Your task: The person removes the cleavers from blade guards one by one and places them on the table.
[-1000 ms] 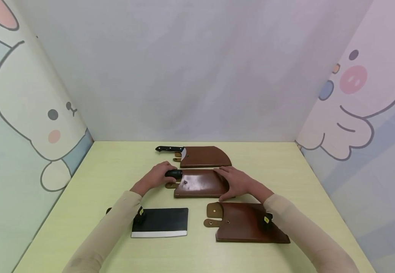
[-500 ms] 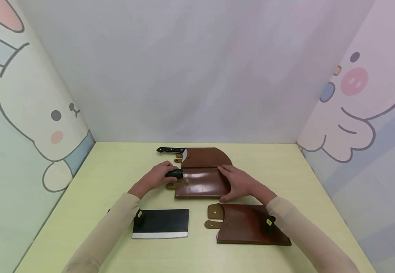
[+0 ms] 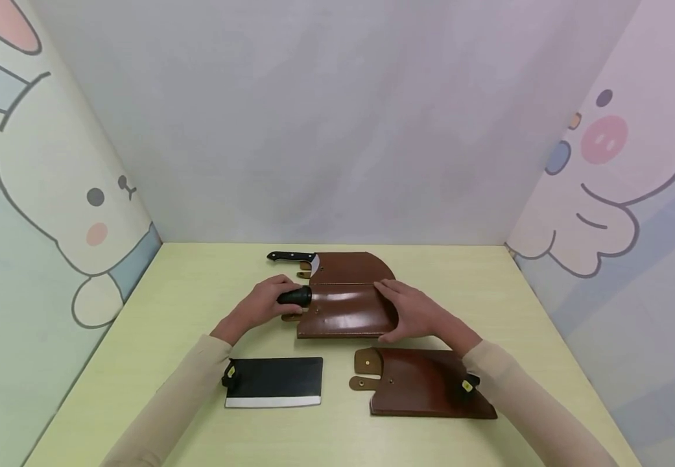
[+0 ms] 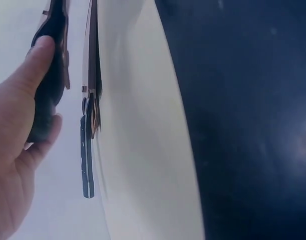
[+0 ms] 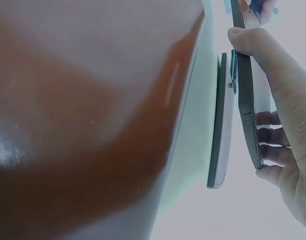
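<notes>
In the head view, a brown leather knife sheath [image 3: 345, 318] lies crosswise between both hands, with a black knife handle [image 3: 297, 296] at its left end. My left hand [image 3: 260, 301] grips that handle. The left wrist view shows the thumb along the handle [image 4: 46, 105]. My right hand [image 3: 415, 312] holds the sheath's right end, thumb on the near edge and fingers on the far edge. In the right wrist view, the sheath's edge [image 5: 246, 95] stands between thumb and fingers, apart from the table. Whatever blade is inside is hidden.
Behind lies another sheathed knife [image 3: 353, 267] with a black riveted handle, partly overlapped in view. A dark cleaver [image 3: 275, 379] lies front left, its handle behind the left forearm. Another brown sheath [image 3: 419, 383] with snap straps lies front right, partly under the right forearm.
The held sheath has risen a little from the table, and its far edge now covers the lower rim of the sheath behind. Both hands have moved with it; the cleaver and front sheath stay put.
</notes>
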Demonstrator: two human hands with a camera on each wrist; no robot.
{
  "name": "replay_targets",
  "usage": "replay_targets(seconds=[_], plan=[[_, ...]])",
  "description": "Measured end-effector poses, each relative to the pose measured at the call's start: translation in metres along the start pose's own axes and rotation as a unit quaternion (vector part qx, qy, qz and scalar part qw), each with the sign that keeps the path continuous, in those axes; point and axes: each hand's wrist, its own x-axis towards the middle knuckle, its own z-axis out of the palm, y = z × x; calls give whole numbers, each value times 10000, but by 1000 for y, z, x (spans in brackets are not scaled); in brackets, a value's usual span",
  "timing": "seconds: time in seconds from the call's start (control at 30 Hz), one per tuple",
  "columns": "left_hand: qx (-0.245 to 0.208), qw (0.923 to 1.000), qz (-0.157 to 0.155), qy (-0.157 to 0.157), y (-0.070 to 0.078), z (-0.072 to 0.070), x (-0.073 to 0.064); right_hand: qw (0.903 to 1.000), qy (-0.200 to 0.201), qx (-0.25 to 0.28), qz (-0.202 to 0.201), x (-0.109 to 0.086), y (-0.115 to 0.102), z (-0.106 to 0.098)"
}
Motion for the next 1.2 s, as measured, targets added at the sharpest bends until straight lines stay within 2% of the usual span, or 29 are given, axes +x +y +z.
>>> replay_targets(seconds=[0.17, 0.33, 0.47, 0.63, 1.2], plan=[[97, 9989, 329, 329, 2, 1, -1, 9999, 58, 91, 10, -3, -1, -1], [349, 9963, 504, 610, 4, 2, -2, 9999, 41, 106, 7, -5, -1, 0], [481, 9961, 438, 595, 5, 2, -2, 9999, 17, 108, 22, -7, -1, 3], [435, 9971, 362, 503, 8, 2, -3, 9999, 14, 128, 25, -9, -2, 3], [94, 9970, 496, 587, 6, 5, -7, 9998, -43, 189, 42, -14, -4, 3]])
